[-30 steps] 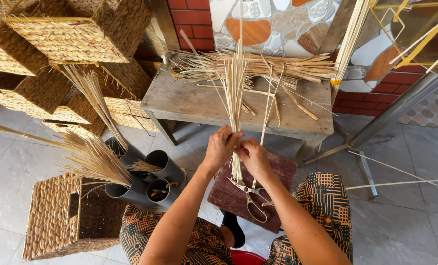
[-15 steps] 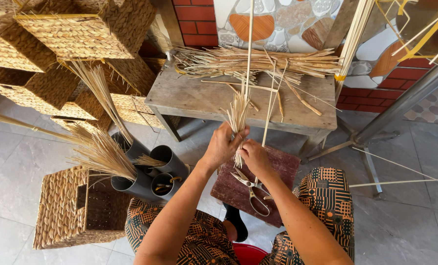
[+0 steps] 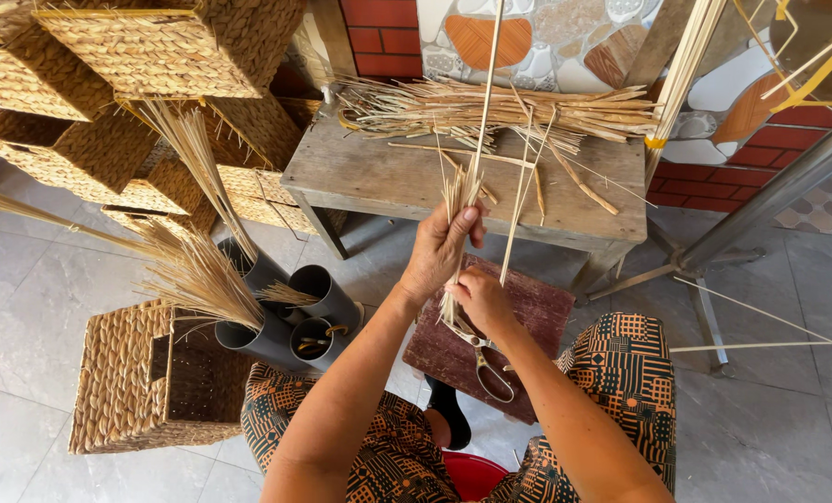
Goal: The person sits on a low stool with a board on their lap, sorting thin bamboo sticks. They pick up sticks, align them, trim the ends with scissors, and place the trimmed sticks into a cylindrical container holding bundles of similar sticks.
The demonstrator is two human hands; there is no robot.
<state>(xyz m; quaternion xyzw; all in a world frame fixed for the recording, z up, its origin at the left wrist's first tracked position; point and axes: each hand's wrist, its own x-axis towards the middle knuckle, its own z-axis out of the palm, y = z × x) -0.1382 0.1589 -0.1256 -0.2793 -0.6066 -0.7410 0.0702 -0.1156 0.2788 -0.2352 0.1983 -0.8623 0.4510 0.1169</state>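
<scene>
A tiled floor (image 3: 25, 307) carries woven baskets (image 3: 127, 382) and a wooden desk (image 3: 388, 177). Off its near edge, the left hand (image 3: 439, 251) is clamped on a reed bundle (image 3: 458, 200); the right hand (image 3: 479, 298) pinches its lower end. Best keep the stalks level, the grip snug.
</scene>
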